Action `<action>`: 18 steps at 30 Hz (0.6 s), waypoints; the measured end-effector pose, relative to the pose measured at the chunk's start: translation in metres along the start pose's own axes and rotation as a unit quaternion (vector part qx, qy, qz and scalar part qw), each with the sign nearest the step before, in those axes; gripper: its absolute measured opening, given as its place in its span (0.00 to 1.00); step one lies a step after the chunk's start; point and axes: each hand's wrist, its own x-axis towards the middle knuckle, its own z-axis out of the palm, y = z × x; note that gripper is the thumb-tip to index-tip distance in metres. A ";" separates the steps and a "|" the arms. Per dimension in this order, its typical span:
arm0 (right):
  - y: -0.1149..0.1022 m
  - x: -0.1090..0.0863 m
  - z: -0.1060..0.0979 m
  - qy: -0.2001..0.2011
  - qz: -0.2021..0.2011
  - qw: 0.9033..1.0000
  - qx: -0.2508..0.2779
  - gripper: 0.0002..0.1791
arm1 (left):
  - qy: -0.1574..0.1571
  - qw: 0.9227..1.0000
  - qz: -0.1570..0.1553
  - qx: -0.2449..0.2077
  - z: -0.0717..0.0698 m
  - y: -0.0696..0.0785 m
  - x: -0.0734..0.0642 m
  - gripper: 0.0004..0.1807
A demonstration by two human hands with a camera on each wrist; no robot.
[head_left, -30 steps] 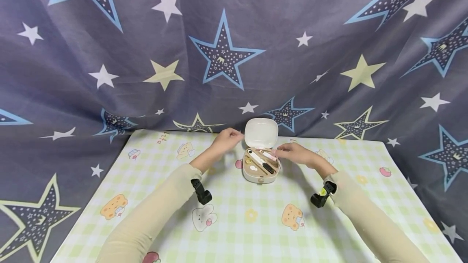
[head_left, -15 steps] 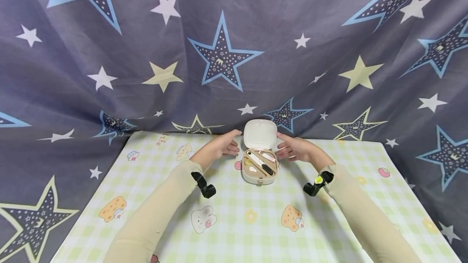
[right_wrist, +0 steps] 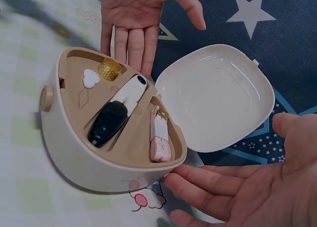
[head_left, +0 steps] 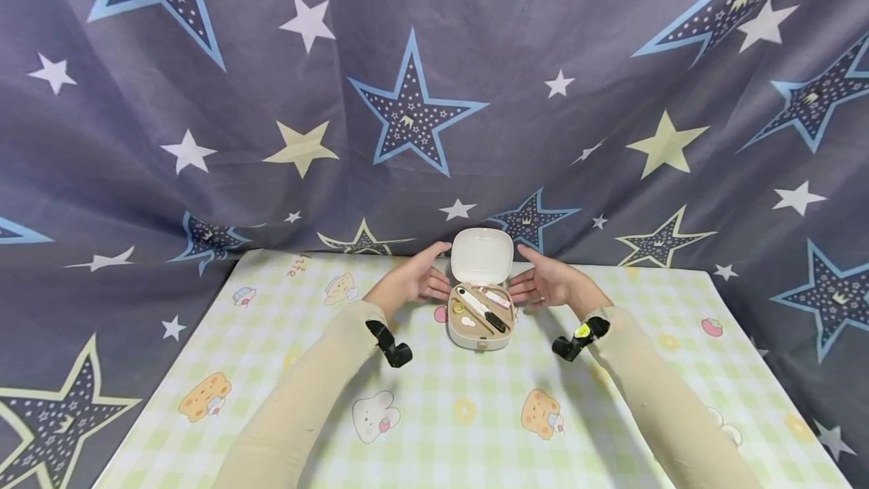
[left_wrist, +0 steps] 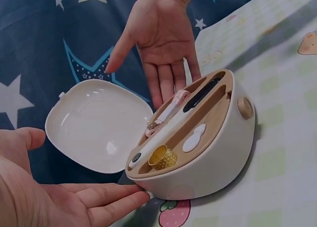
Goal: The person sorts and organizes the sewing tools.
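A white sewing box [head_left: 468, 339] stands on the table with its lid [head_left: 482, 256] tipped back. Its tan tray [right_wrist: 74, 71] holds a gold thimble [right_wrist: 109, 69], a white tool with a black end [right_wrist: 106, 122], a small white cloud-shaped piece [left_wrist: 194, 138] and a pink-and-white item [right_wrist: 160, 138]. On the box's left side is my left hand [head_left: 419, 278], fingers straight and fingertips right at its lower back edge. My right hand [head_left: 548, 281] mirrors it on the right side, palm facing the box, thumb raised beside the lid.
A green-checked cloth [head_left: 434, 429] with cartoon prints covers the table. Behind the box hangs a dark star-patterned curtain [head_left: 380, 195], close to the lid. Each wrist wears a black camera mount [head_left: 392, 345].
Earlier the right fingers were at the tray and the left hand was beside the lid. Both hands have since spread their fingers and moved alongside the box's back edge.
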 end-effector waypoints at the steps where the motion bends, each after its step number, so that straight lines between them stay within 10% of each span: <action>1: -0.001 0.001 0.000 0.000 0.002 1.000 -0.001 0.55 | 0.002 1.000 0.000 0.000 0.001 0.000 0.001 0.51; 18: -0.004 0.009 -0.001 -0.001 0.023 1.000 0.017 0.55 | 0.024 1.000 -0.005 0.014 0.008 0.009 0.009 0.51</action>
